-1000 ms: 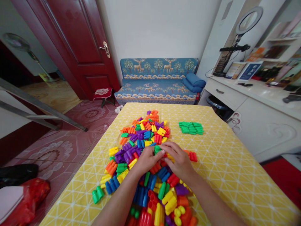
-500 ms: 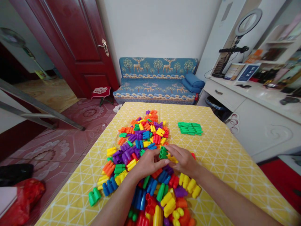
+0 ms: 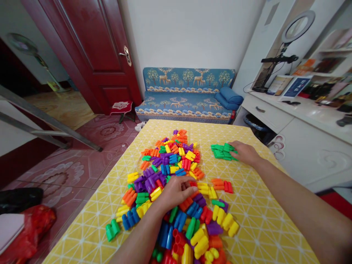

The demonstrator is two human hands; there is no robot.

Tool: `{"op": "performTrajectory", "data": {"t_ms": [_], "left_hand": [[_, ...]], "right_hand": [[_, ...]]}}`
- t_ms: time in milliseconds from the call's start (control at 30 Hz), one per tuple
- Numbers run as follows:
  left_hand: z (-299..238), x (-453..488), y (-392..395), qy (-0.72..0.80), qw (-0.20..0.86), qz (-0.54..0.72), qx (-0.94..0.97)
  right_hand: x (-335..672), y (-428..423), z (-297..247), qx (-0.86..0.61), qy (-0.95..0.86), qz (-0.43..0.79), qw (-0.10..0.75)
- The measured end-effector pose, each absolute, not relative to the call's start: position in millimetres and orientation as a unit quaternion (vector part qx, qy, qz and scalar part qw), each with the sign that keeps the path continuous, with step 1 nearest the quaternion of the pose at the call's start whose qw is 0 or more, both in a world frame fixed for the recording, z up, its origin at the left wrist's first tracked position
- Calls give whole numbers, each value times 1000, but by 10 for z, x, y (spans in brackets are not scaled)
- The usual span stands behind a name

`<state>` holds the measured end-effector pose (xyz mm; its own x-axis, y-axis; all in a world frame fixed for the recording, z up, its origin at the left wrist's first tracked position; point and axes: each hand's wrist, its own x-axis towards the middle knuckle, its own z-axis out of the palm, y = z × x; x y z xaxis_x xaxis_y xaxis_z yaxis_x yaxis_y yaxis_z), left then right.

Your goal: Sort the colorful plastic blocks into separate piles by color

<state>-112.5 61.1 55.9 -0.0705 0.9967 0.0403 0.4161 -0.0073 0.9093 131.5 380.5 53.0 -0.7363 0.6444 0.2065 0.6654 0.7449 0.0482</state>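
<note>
A big heap of plastic building blocks (image 3: pixel 170 172) in red, orange, yellow, green, blue and purple covers the middle of the yellow tablecloth (image 3: pixel 264 220). My left hand (image 3: pixel 176 192) rests on the heap with its fingers curled loosely over the blocks. My right hand (image 3: pixel 244 152) is stretched out to the far right, its fingers closed at the right edge of a separate small pile of green blocks (image 3: pixel 222 151). What the fingers hold, if anything, is hidden.
A blue sofa (image 3: pixel 187 93) stands past the table's far edge. A red door (image 3: pixel 93 51) is at the left, white cabinets with a ring light (image 3: pixel 297 27) at the right. A red bag (image 3: pixel 30 231) lies on the floor at the left.
My right hand lifted a green block off the heap and carried it right and away to the green pile. My left hand stayed on the heap.
</note>
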Motion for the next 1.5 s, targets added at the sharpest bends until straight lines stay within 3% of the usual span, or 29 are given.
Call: {"op": "performTrajectory", "data": {"t_ms": [100,167,333,500,600,700,967,1200,1267,1367,1500], "left_hand": [[535,-1133,613,610,353,409,580],[526,-1126,609,612,349,409,581],[572,-1118,594,615,317,460,557],[676,-1491,595,672,147,535,491],[649,-1913,616,761,35,434,482],[549,-2293,676,854,12,264,449],[396,-2553,868,881,33,197,429],[623,-2194,788,847,20,264,461],[681,-1947,759,791,88,362,485],[683,-1532,736,672,296,451,507],[612,-1171,741,623,344,458,533]], "right_hand": [[1300,3758,500,-323,-938,-54,114],[1235,3610,469,-335,-924,-38,181],[927,2854,279,-319,-874,133,343],[747,2219,-1,-295,-846,256,362],[744,2121,-90,-329,-822,279,373],[749,2116,-92,-345,-832,243,359],[725,2076,-15,-326,-868,174,333],[720,2072,-19,-328,-863,176,342],[723,2068,-14,-321,-860,184,352],[736,2026,29,-289,-857,214,369],[731,1873,159,-205,-870,253,371]]}}
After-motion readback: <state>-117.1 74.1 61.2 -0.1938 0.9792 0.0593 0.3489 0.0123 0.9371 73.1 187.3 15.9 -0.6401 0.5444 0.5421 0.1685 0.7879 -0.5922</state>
